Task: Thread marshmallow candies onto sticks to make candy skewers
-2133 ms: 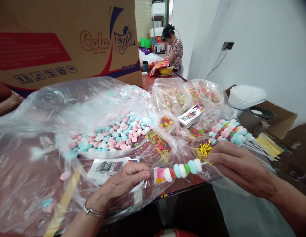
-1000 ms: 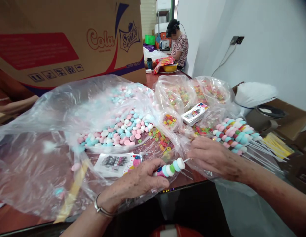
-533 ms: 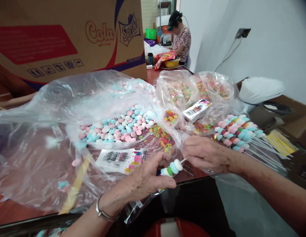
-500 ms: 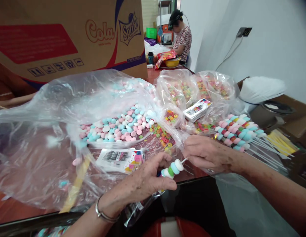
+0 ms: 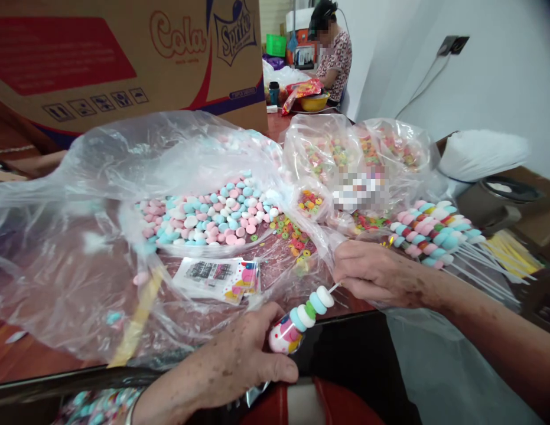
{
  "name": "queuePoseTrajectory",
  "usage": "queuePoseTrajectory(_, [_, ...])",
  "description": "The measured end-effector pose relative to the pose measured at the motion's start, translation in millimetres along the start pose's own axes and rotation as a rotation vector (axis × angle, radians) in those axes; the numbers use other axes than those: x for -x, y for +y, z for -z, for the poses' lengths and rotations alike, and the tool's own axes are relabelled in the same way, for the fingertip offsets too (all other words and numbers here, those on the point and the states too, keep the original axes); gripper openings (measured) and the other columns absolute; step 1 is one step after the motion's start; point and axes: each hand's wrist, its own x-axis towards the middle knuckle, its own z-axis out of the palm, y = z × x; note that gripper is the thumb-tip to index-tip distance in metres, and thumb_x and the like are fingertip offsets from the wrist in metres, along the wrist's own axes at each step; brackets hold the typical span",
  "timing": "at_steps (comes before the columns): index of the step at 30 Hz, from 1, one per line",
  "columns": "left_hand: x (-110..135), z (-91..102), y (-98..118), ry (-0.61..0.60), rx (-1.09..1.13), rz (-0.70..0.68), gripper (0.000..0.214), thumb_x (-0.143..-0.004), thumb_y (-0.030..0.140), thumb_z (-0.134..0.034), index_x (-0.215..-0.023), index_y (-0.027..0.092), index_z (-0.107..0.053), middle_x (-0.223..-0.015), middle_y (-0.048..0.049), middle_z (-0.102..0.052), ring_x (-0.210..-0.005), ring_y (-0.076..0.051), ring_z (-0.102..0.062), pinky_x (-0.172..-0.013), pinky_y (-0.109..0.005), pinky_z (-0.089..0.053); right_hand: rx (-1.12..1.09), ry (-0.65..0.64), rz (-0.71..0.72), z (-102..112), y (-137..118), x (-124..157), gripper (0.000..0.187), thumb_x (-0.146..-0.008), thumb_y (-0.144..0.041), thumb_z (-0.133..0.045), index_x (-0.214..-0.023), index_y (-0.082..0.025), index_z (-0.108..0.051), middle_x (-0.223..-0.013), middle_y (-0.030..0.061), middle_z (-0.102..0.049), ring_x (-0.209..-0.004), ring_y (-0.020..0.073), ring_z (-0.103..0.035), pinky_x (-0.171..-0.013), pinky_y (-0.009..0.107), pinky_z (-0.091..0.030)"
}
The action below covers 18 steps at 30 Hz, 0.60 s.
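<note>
My right hand (image 5: 367, 268) pinches the white stick end of a marshmallow candy skewer (image 5: 316, 302), strung with white, blue and green pieces. The skewer slants down-left to a colourful printed wrapper (image 5: 286, 337) at its lower end. My left hand (image 5: 246, 351) is beside this wrapped end, thumb stretched away from it and the other fingers partly hidden. Beyond it lie printed bags (image 5: 217, 278). A heap of pink, blue and white marshmallows (image 5: 212, 215) rests on clear plastic, next to loose ring gummies (image 5: 292, 235).
Several finished skewers (image 5: 434, 230) are piled at right near yellow sticks (image 5: 509, 254). Clear bags of gummies (image 5: 358, 144) stand behind. A large cardboard box (image 5: 124, 65) blocks the back left. A bin (image 5: 507, 198) is at far right. Another person (image 5: 334, 56) sits at the back.
My left hand has moved down and left along the skewer, baring more of the printed wrapper. My right hand keeps its pinch on the stick. The view has shifted slightly.
</note>
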Motion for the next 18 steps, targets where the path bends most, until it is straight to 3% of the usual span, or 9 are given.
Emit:
queuePoseTrajectory(5, [-4.3, -13.2, -0.5, 0.049, -0.082, -0.093, 0.037, -0.085, 0.045, -0.068, -0.112, 0.022, -0.058, -0.095, -0.0040, -0.064, -0.082, -0.023, -0.055, -0.069, -0.029, -0.038, -0.012, -0.054, -0.038, -3.5, -4.5, -7.4, 0.025, -0.094, -0.011, -0.043, -0.074, -0.017, -0.057, -0.076, 0.0021, -0.054, -0.074, 0.0155, -0.049, -0.071, 0.028, -0.036])
queuePoseTrajectory(11, [-13.3, -14.5, 4.2, 0.132, -0.070, -0.168, 0.034, -0.086, 0.031, -0.067, -0.115, 0.021, -0.054, -0.102, -0.0048, -0.065, -0.088, -0.023, -0.057, -0.076, -0.031, -0.040, -0.092, -0.056, -0.073, -3.4, -7.8, -11.7, 0.023, -0.093, -0.012, -0.044, -0.073, -0.016, -0.056, -0.074, 0.0008, -0.053, -0.071, 0.0133, -0.048, -0.067, 0.025, -0.034])
queuePoseTrajectory(18, [-15.9, -6.1, 10.1, -0.005, -0.041, -0.171, 0.043, -0.079, 0.054, -0.072, -0.099, 0.017, -0.060, -0.086, -0.0008, -0.063, -0.074, -0.019, -0.055, -0.064, -0.027, -0.037, -0.007, -0.033, -0.038, 6.6, -5.0, -14.2, 0.025, -0.092, -0.013, -0.044, -0.070, -0.016, -0.055, -0.071, 0.0002, -0.051, -0.069, 0.0130, -0.045, -0.067, 0.026, -0.032])
